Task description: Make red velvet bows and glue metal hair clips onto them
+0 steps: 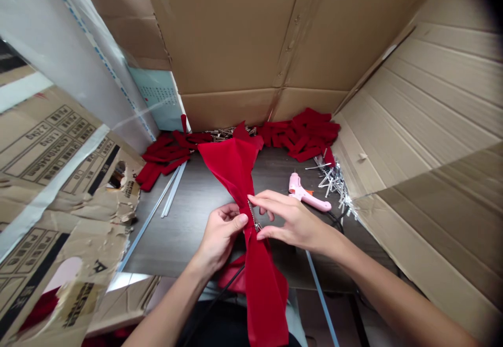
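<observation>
A large red fabric bow [267,284] hangs in front of me, its upper loop fanned out over the table and its tails dropping toward my lap. My left hand [222,234] grips the gathered middle, thumb on top and fingers curled behind. Along the right side of that middle lies a slim silver metal hair clip [252,215]. My right hand [293,221] has its forefinger at the clip's upper end and its thumb near the lower end, holding it against the fabric.
A pink glue gun [304,194] lies on the dark table [188,237], right of the bow. Behind are piles of red fabric pieces [310,134] and metal clips [226,133]. Clear glue sticks [173,192] lie left; silver strips [334,179] lie right. Cardboard walls [236,38] enclose the table.
</observation>
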Demonstrator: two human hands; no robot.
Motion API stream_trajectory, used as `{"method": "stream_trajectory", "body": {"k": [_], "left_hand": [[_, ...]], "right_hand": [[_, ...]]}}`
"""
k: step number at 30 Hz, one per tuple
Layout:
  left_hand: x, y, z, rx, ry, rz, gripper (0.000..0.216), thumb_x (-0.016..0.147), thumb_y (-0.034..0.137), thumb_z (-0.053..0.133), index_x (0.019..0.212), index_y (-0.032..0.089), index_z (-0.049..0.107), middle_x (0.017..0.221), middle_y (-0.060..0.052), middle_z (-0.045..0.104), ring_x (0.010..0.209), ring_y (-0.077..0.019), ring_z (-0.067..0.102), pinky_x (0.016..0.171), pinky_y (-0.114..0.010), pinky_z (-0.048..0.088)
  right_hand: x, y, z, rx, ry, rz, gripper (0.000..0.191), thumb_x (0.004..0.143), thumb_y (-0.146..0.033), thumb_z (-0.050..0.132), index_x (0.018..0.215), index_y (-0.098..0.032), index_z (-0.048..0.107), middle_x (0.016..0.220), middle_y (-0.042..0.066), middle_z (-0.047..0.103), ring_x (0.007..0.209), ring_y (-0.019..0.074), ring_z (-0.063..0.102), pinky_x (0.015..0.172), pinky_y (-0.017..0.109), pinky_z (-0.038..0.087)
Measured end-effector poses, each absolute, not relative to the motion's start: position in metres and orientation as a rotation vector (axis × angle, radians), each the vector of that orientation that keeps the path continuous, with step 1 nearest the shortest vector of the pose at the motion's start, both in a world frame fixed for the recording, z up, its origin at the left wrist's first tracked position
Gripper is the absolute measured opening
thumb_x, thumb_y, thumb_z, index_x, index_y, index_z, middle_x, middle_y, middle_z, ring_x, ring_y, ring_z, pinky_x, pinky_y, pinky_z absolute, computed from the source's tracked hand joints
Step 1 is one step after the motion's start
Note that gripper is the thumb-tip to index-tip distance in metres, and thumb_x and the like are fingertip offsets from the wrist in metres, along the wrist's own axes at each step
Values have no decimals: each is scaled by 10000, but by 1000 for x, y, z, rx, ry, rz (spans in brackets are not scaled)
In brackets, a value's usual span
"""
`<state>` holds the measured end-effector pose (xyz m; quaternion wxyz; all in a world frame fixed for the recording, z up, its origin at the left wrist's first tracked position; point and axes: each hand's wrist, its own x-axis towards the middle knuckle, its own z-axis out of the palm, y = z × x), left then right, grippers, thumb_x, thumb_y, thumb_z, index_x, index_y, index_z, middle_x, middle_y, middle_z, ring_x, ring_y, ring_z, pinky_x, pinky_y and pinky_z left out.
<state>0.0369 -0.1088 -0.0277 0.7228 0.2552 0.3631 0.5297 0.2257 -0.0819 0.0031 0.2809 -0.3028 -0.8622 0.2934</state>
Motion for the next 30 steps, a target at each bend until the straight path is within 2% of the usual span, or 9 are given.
{"method": "stream_trajectory", "body": {"k": [6,10,15,20,22,26,30], "left_hand": [[35,-112,-32,582,743,1125,279,602,207,849,736,112,623,721,-41,685,614,-120,617,620,-239,494],[34,-116,-36,605,723,1127,280,606,194,846,704,116,596,695,-31,669,596,-107,597,588,-218,462],[32,-119,-38,612,750,1121,307,571,209,869,721,108,620,669,-24,662,578,-96,587,598,-212,462],[30,-118,-42,579,833,1130,323,530,218,886,697,104,635,648,-23,669,581,-109,602,596,-215,476],[29,-117,-41,575,881,1115,299,565,247,871,710,102,653,654,-25,673,589,-110,606,612,-221,485],[29,-115,-32,679,1021,1104,292,660,307,815,843,107,707,754,-36,702,648,-104,611,652,-209,486],[27,-116,-23,829,1114,1093,331,570,230,858,845,111,718,763,-36,710,722,-143,629,680,-221,488]], "right_hand": [[224,-81,-2,-694,-2297,701,697,727,-411,754,1351,-190,536,1080,138,633,776,193,604,721,352,560],[222,-84,-5,-616,-2277,710,725,717,-411,756,1359,-160,530,1011,134,660,748,193,618,737,350,561],[221,-87,-8,-523,-2288,599,714,758,-391,718,1383,-141,483,1027,142,645,850,205,633,768,332,562],[216,-82,-20,-510,-2328,526,725,766,-418,701,1389,-140,455,931,112,631,733,188,602,680,323,563],[215,-79,-25,-567,-2335,526,717,760,-439,699,1365,-126,475,918,112,627,700,187,598,661,326,564],[212,-77,-23,-688,-2366,504,721,701,-443,748,1290,-93,524,1006,158,632,847,245,631,763,375,569],[209,-78,-15,-640,-2365,498,762,672,-475,760,1287,-97,516,1027,160,639,927,267,623,827,403,557]]}}
